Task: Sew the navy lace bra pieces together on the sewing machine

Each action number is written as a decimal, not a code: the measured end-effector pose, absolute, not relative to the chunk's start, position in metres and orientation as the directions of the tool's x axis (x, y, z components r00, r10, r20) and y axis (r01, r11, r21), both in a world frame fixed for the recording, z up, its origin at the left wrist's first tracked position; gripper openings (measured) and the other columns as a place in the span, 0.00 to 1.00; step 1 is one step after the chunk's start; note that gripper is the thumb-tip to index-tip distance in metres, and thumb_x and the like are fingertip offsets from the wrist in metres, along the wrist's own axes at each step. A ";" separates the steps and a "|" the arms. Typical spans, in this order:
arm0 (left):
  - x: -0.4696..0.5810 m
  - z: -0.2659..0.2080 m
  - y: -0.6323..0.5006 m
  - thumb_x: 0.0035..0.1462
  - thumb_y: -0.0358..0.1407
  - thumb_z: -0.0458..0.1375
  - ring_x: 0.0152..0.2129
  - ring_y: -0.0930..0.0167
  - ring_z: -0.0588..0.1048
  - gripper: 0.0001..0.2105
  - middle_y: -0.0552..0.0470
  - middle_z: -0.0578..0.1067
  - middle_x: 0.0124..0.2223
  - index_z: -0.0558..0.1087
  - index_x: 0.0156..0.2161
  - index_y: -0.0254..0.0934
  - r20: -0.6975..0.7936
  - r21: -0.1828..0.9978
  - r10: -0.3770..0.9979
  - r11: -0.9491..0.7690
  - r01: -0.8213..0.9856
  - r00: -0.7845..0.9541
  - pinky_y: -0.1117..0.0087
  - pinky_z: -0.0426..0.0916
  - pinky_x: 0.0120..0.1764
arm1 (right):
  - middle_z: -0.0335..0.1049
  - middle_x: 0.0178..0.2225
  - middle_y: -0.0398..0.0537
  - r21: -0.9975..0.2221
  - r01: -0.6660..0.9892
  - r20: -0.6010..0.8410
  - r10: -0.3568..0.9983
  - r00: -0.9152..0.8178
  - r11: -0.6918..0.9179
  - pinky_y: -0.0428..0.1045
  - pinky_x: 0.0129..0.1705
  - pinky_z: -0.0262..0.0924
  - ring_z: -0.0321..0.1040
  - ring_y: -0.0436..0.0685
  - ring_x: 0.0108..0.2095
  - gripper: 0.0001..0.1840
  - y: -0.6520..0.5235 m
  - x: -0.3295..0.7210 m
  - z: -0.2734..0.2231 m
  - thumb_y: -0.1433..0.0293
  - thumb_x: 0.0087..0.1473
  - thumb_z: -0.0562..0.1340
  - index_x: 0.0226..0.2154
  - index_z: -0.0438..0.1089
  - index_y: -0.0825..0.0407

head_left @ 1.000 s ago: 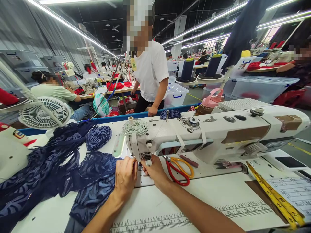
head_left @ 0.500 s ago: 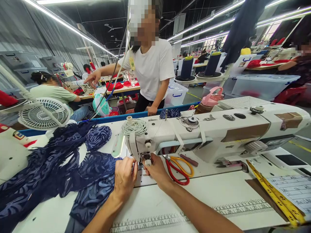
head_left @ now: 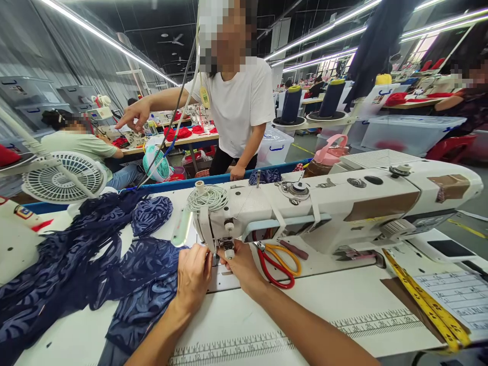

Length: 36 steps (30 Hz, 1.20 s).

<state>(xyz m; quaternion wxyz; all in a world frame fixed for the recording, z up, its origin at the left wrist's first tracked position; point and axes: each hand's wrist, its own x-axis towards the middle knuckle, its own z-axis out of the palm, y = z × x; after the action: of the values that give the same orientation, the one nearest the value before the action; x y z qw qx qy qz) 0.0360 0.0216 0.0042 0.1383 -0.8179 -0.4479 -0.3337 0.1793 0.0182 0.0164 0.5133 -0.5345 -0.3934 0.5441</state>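
Observation:
A white sewing machine (head_left: 267, 203) stands across the table, and both my hands are at its needle area. My left hand (head_left: 194, 272), its fingers curled and pressed together, is just left of the presser foot. What it pinches, if anything, is hidden. It touches the edge of the navy patterned fabric (head_left: 148, 274), which spreads out to the left. My right hand (head_left: 240, 264) reaches in from the right, under the machine head. Its fingertips are closed close to the needle and partly hidden by the head; I cannot make out what is in them.
Scissors with red and orange handles (head_left: 280, 267) lie right of my right hand. A yellow tape measure (head_left: 425, 300) lies far right beside a paper sheet (head_left: 453, 300). A white fan (head_left: 64, 175) stands left. Across the table a person in a white shirt (head_left: 236, 107) stretches an arm leftward.
The person opposite has moved the outstretched hand farther left, with a finger now pointing. My hands stay at the needle with only slight finger movement. The whole view has shifted a little.

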 end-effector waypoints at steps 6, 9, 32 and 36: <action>0.035 0.004 0.021 0.69 0.30 0.48 0.29 0.65 0.71 0.10 0.50 0.73 0.32 0.70 0.38 0.37 0.677 0.105 0.638 -0.578 0.809 0.368 0.66 0.61 0.34 | 0.56 0.18 0.35 -0.994 -0.047 -0.099 0.989 0.111 -0.094 0.44 0.22 0.46 0.51 0.48 0.22 0.07 0.017 0.181 0.016 0.65 0.41 0.60 0.21 0.61 0.50; 0.036 0.005 0.021 0.69 0.30 0.48 0.30 0.65 0.72 0.09 0.49 0.73 0.33 0.70 0.39 0.37 0.681 0.114 0.636 -0.581 0.806 0.362 0.67 0.64 0.34 | 0.55 0.19 0.36 -0.997 0.012 -0.069 0.990 0.121 -0.071 0.44 0.23 0.45 0.51 0.48 0.23 0.07 0.017 0.182 0.014 0.65 0.43 0.59 0.21 0.62 0.50; 0.047 0.015 -0.001 0.68 0.30 0.46 0.34 0.66 0.70 0.10 0.48 0.72 0.35 0.69 0.40 0.38 0.506 0.404 0.551 -0.831 0.382 0.663 0.64 0.69 0.40 | 0.51 0.22 0.37 -0.946 0.322 0.012 0.999 -0.042 0.025 0.47 0.28 0.45 0.50 0.51 0.26 0.06 -0.045 0.226 0.030 0.66 0.48 0.54 0.23 0.56 0.48; 0.046 0.004 -0.007 0.67 0.29 0.45 0.32 0.68 0.70 0.11 0.48 0.71 0.34 0.68 0.37 0.37 0.466 0.531 0.671 -0.733 0.424 0.576 0.70 0.65 0.34 | 0.54 0.23 0.37 -0.928 0.366 0.042 0.996 -0.081 0.069 0.46 0.27 0.46 0.53 0.51 0.26 0.07 -0.034 0.224 0.021 0.66 0.50 0.57 0.24 0.58 0.49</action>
<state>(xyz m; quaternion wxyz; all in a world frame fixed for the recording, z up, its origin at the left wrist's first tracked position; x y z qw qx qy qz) 0.0463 -0.0066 0.0036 -0.1841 -0.8684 -0.3154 -0.3353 0.2243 -0.0336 0.0210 0.3932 -0.5523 -0.6162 0.4007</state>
